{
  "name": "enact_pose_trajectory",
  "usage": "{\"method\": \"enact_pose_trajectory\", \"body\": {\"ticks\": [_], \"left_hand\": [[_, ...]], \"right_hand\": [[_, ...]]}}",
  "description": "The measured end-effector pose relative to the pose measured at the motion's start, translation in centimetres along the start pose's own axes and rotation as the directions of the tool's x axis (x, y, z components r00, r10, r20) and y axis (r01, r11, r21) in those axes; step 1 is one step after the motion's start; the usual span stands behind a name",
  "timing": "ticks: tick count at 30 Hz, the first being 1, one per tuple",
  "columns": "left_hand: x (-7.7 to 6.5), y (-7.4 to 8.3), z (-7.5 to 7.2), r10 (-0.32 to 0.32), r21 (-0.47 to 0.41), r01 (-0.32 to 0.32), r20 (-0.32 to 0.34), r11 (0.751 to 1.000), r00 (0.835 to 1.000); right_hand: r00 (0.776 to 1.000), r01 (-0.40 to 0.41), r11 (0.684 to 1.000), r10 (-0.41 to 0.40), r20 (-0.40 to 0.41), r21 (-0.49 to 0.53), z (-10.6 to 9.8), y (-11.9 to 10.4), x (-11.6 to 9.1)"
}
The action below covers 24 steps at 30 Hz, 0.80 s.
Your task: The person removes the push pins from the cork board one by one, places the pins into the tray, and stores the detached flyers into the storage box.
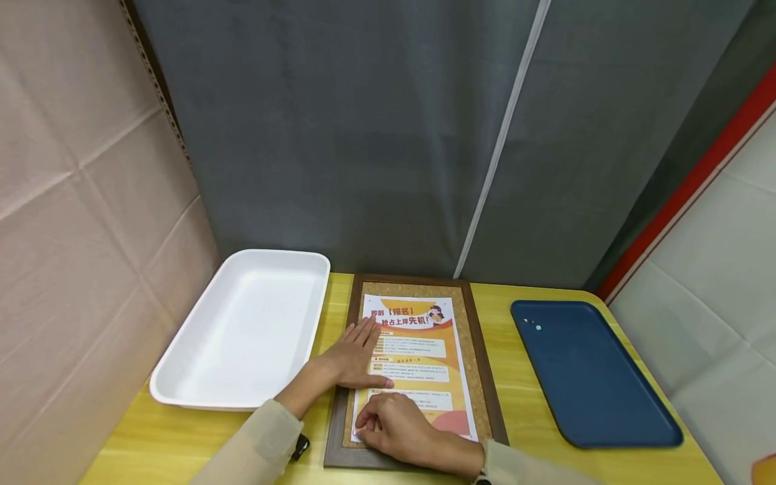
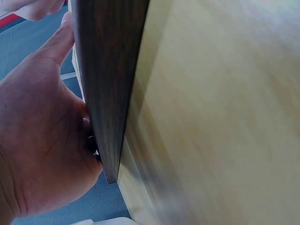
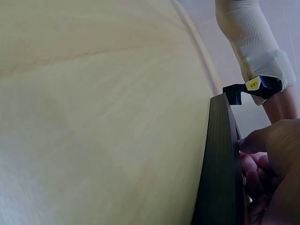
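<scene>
A printed poster in orange and white lies on a cork board with a dark wooden frame. My left hand rests flat on the poster's left side, fingers spread and pointing away, thumb toward the right. At the poster's lower left corner, my right hand has its fingers curled and its thumb against the board. It pinches a small pale thing there, seemingly a push pin, mostly hidden by the fingertips. Tiny dots, perhaps pins, show at the poster's top corners.
On the left of the yellow table stands a white tray. A dark blue tray on the right has a few small pins near its upper left corner. Grey curtain hangs behind the board.
</scene>
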<state>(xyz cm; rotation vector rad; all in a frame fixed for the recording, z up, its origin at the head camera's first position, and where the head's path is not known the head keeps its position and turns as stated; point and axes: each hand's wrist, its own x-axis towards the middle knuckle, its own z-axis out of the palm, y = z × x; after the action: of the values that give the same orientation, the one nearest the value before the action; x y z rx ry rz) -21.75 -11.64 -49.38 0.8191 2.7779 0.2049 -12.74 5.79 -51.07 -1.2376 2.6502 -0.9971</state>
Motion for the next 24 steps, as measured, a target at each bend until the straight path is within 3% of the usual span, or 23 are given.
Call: {"method": "enact_pose_trajectory", "body": {"ticks": [24], "left_hand": [[0.11, -0.05, 0.18, 0.001, -0.013, -0.001, 0.0, 1.0, 1.0]], "right_hand": [[0.996, -0.086, 0.996, 0.085, 0.035, 0.016, -0.23, -0.43, 0.52]]}}
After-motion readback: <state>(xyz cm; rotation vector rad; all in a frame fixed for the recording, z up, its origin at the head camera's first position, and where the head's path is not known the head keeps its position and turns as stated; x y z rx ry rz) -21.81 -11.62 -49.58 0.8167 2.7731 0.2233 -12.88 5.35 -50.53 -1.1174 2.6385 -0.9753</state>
